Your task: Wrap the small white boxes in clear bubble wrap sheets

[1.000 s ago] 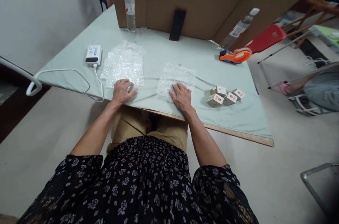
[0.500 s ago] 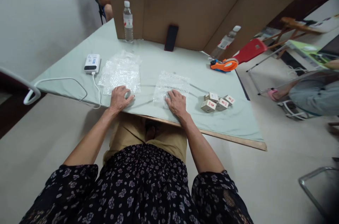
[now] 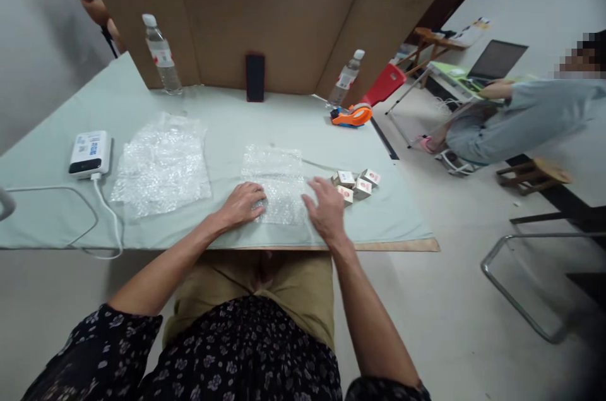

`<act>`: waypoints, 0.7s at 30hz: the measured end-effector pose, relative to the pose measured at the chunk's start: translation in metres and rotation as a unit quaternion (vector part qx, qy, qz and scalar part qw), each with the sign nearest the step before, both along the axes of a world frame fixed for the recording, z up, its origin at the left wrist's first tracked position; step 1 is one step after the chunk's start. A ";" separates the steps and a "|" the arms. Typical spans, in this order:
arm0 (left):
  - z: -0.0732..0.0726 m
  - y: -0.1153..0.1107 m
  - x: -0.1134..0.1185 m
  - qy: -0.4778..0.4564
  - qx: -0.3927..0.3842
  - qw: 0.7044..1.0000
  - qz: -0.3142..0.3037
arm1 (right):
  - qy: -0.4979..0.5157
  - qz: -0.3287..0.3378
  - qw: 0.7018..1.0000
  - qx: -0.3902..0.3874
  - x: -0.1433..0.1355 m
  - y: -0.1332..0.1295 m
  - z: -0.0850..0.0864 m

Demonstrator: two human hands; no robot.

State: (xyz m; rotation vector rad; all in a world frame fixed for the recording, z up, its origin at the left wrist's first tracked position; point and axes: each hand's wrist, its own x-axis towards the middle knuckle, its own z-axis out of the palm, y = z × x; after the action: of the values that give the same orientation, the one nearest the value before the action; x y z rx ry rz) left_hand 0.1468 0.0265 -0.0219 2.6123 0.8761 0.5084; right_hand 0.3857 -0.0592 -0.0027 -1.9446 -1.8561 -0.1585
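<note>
A single sheet of bubble wrap [image 3: 279, 189] lies flat near the table's front edge. My left hand [image 3: 242, 205] rests on its left side, fingers lying forward and thumb apart. Just off the sheet's right edge, my right hand [image 3: 326, 208] has its fingers spread and holds nothing; it is slightly blurred. Beside its fingertips stand several small cardboard boxes [image 3: 363, 189] with red print, one partly hidden by the hand. To the left lies a pile of bubble wrap sheets [image 3: 163, 164].
A white power bank [image 3: 91, 153] with a cable sits at left. Along the cardboard screen [image 3: 274, 9] stand a water bottle [image 3: 163, 60], a phone [image 3: 255, 77] and another bottle [image 3: 347, 77]. An orange tape dispenser [image 3: 353, 115] is at right. A person [image 3: 525, 117] sits beyond, by a laptop.
My view has turned to the right. My left hand has moved right onto the single bubble wrap sheet. My right hand has left that sheet and moved right, to the small boxes.
</note>
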 end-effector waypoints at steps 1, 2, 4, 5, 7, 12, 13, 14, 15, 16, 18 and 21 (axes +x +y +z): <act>-0.003 -0.001 -0.003 0.001 -0.002 1.000 -0.002 | -0.008 -0.029 1.000 0.002 0.018 -0.006 0.004; -0.005 -0.002 -0.006 -0.001 -0.003 1.000 -0.003 | -0.020 -0.054 0.998 -0.006 0.034 -0.010 0.008; -0.007 -0.004 -0.010 -0.009 -0.005 1.000 -0.001 | -0.050 -0.076 0.995 -0.039 0.061 -0.014 0.012; -0.008 -0.006 -0.012 -0.013 -0.005 1.000 0.002 | -0.064 -0.074 0.994 -0.056 0.071 -0.015 0.012; -0.008 -0.009 -0.013 -0.018 0.000 1.000 0.007 | -0.083 -0.058 0.992 -0.076 0.085 -0.014 0.010; -0.004 -0.017 -0.017 -0.034 0.017 0.999 0.016 | -0.031 -0.033 0.997 -0.059 0.098 -0.012 0.001; -0.003 -0.018 -0.019 -0.039 0.019 0.999 0.017 | 0.001 -0.018 0.999 -0.050 0.096 -0.012 0.002; -0.002 -0.020 -0.021 -0.043 0.020 0.999 0.017 | 0.037 0.004 0.999 -0.038 0.092 -0.011 0.005; -0.001 -0.022 -0.023 -0.046 0.020 0.999 0.016 | 0.073 0.031 0.996 -0.027 0.084 -0.010 0.010; 0.000 -0.023 -0.024 -0.048 0.018 0.999 0.014 | 0.104 0.063 0.992 -0.017 0.074 -0.007 0.015; 0.001 -0.027 -0.026 -0.043 0.010 0.999 0.010 | 0.143 0.129 0.981 -0.013 0.046 0.001 0.027; -0.001 -0.033 -0.025 -0.029 0.003 0.999 0.015 | 0.140 0.200 0.969 -0.030 -0.001 0.022 0.036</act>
State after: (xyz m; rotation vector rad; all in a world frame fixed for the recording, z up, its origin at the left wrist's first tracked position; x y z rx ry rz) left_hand 0.1217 -0.0065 -0.0230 2.5795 0.8985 0.5922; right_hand 0.3848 -0.0369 0.0334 -1.4942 -2.0242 0.2864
